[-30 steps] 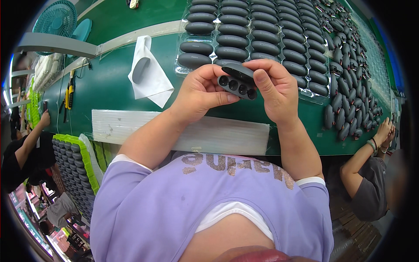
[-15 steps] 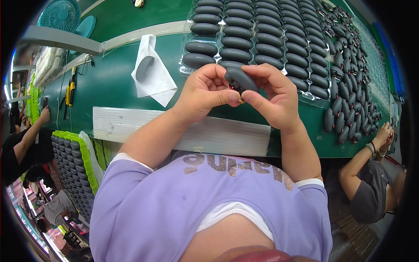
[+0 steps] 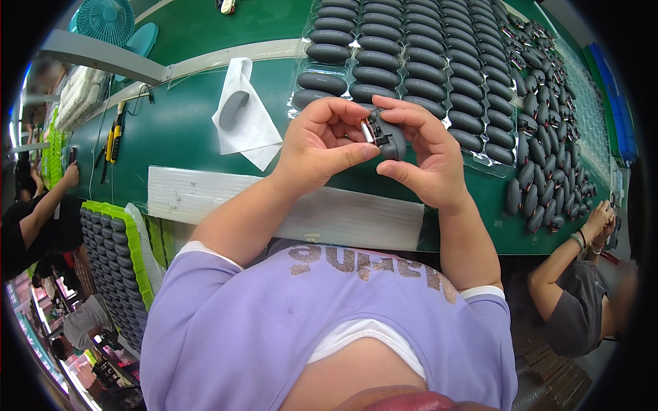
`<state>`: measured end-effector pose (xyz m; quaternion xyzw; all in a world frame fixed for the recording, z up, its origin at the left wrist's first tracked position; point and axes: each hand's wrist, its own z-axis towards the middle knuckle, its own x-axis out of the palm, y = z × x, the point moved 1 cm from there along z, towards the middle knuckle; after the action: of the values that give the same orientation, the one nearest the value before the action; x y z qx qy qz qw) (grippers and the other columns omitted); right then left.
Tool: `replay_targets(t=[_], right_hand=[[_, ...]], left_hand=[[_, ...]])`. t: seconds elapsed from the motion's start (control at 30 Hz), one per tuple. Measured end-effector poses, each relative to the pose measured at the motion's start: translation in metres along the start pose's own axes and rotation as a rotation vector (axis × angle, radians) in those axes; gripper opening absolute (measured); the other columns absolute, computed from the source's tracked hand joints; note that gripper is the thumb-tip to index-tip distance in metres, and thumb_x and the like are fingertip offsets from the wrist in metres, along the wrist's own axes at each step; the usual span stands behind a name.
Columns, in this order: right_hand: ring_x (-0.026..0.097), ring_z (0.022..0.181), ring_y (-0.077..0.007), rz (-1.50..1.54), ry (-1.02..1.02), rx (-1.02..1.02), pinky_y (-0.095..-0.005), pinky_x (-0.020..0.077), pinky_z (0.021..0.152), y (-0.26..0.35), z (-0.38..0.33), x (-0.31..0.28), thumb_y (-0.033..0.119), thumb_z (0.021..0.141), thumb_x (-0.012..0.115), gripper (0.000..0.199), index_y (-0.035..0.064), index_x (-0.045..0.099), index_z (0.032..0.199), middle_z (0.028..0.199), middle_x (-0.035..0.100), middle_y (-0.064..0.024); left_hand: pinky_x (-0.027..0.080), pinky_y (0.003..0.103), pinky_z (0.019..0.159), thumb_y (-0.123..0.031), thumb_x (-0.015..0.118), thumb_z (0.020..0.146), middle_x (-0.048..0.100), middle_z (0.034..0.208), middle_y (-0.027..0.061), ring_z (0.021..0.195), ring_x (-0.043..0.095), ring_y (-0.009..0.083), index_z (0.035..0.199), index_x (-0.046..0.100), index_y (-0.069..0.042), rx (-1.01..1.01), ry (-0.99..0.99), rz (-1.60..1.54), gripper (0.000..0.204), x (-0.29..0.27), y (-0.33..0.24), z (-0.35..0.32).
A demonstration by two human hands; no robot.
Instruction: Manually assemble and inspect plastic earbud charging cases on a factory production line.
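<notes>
Between my hands, above the green table, is a dark grey rounded plastic housing (image 3: 392, 140) with its inner side turned to the left. Black inner parts and a silver and orange piece show in its opening. My left hand (image 3: 321, 142) is closed on the left side of it, thumb against the opened edge. Curled around the outer shell is my right hand (image 3: 430, 156), with its fingers at the far side and its thumb near the lower end. The fingertips behind the housing are partly hidden. A loose curved grey cover (image 3: 234, 110) lies on a white cloth (image 3: 248, 142) to the left.
Rows of grey housings fill a clear plastic tray (image 3: 291, 103) beyond my hands. More housings (image 3: 546, 152) are heaped at the right. A pale strip (image 3: 274, 209) runs along the near edge. Yellow-handled tools (image 3: 114, 140) and a teal fan (image 3: 105, 24) are left. Other people work at both sides.
The housing has turned in my hands, so its inner side and the silver and orange piece now show. My right thumb has moved down along the shell.
</notes>
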<state>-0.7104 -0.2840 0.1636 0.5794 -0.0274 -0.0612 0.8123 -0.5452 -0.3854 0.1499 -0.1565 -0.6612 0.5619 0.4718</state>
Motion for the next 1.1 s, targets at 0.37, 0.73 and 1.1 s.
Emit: replay_targets(t=[0.37,0.73,1.1], right_hand=[[0.049,0.123,-0.0265,-0.144,-0.005,-0.101,-0.0369,0.0425,0.103,-0.001,0.002,-0.001,0.008,0.067,0.083,0.062,0.0027,0.054,0.122,0.133,0.048,-0.0167],[0.055,0.113,-0.0247,-0.311,0.046,-0.155,-0.035,0.0493,0.094,0.005,0.003,0.0,0.01,0.065,0.084,0.07,-0.0012,0.052,0.126,0.127,0.05,-0.0158],[0.055,0.11,-0.0185,-0.288,-0.099,-0.108,-0.0305,0.0472,0.095,0.01,0.004,-0.005,0.009,0.07,0.081,0.066,-0.0021,0.051,0.127,0.124,0.048,-0.0104]], left_hand=[[0.055,0.027,0.081,0.003,0.071,0.079,0.059,0.104,0.0092,0.092,0.062,0.0147,0.116,0.05,0.001,0.008,-0.01,-0.077,0.043,0.002,-0.004,0.005],[0.058,0.028,0.069,-0.002,0.07,0.083,0.064,0.093,0.011,0.08,0.066,0.016,0.109,0.053,0.0,-0.185,0.0,-0.083,0.031,-0.006,-0.006,0.004],[0.051,0.035,0.076,-0.012,0.074,0.072,0.063,0.098,0.0084,0.086,0.063,0.025,0.096,0.07,-0.009,0.179,-0.05,1.628,0.024,-0.046,-0.063,0.113]])
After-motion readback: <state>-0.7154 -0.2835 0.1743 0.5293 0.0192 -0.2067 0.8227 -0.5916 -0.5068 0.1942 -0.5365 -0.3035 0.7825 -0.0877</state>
